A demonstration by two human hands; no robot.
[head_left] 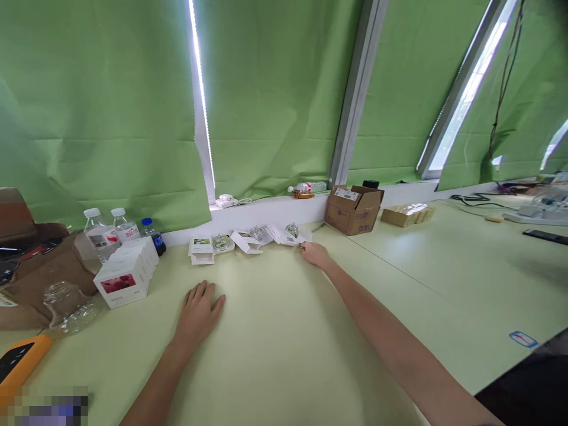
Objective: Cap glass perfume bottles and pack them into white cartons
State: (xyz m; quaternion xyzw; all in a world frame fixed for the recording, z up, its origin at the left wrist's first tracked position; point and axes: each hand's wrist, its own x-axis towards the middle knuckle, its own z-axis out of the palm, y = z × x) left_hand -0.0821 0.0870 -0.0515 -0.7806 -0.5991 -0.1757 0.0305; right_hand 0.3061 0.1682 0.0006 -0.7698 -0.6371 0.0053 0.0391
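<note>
My left hand (199, 310) lies palm down on the pale yellow-green table (261, 349), fingers spread and nothing in it. Farther out, my right hand (315, 255) is closed at the right end of a row of opened white cartons. A small dark bit shows at its fingertips, too small to name. Just beyond those fingers lies a flattened white carton (278, 234) with a clear glass-like piece (292, 229) on it. To the left are another opened carton (247, 241), a second clear piece (221, 242) and a small white box (202, 249).
A row of white boxes (128, 278) stands at left beside plastic bottles (101, 235), a clear jar (66, 307) and a brown paper bag (48, 278). An orange device (24, 362) lies near left. A cardboard box (354, 210) and a wrapped yellow pack (407, 214) sit back right.
</note>
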